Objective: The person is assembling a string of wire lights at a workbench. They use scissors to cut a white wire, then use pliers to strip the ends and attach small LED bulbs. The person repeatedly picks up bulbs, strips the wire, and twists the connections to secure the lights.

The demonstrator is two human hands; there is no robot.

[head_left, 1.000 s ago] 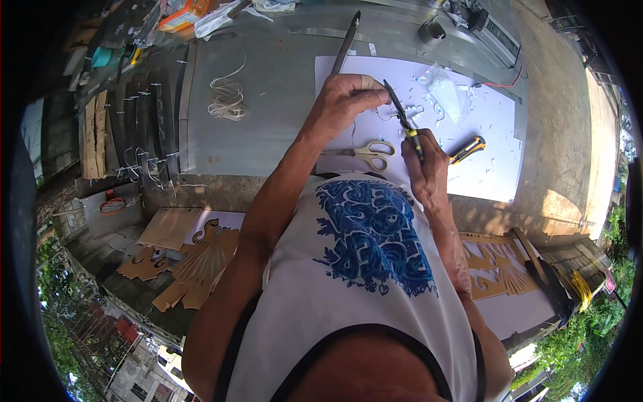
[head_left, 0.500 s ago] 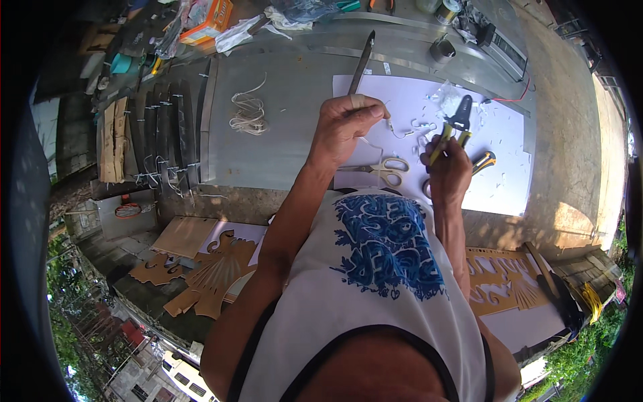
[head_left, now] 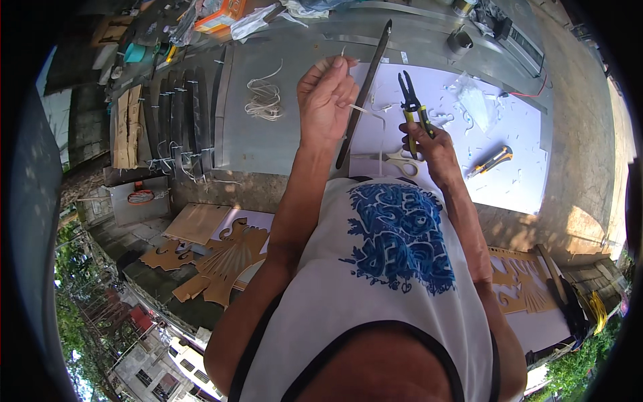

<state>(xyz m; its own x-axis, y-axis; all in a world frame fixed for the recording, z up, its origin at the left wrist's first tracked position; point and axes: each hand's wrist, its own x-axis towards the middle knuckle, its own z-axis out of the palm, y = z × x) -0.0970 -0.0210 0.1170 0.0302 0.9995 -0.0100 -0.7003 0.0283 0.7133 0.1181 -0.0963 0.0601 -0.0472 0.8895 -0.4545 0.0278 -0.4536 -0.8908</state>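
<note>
My left hand (head_left: 328, 97) is closed in a pinch on a thin white wire (head_left: 344, 51), whose tip sticks up past the fingers. A flat white length of it (head_left: 382, 124) hangs down from the hand. In my right hand (head_left: 431, 145) are wire strippers (head_left: 411, 100) with yellow-green and black handles, their dark jaws pointing away from me and slightly apart. Between the hands, a long dark strip (head_left: 367, 94) lies slanted across the table. Scissors with cream handles (head_left: 403, 161) rest just below the strippers, partly covered.
A white sheet (head_left: 516, 187) carries small white scraps, a clear plastic bag (head_left: 477, 100) and a yellow-black utility knife (head_left: 491, 161). On the metal table (head_left: 244, 147) is a coil of white wire (head_left: 263, 98). Several dark strips (head_left: 177, 120) lie far left; a metal cup (head_left: 459, 42) stands behind.
My left hand has moved up and left, off the dark strip, with the wire in its fingers. The strippers in my right hand have shifted left, toward the strip. The view has shifted slightly.
</note>
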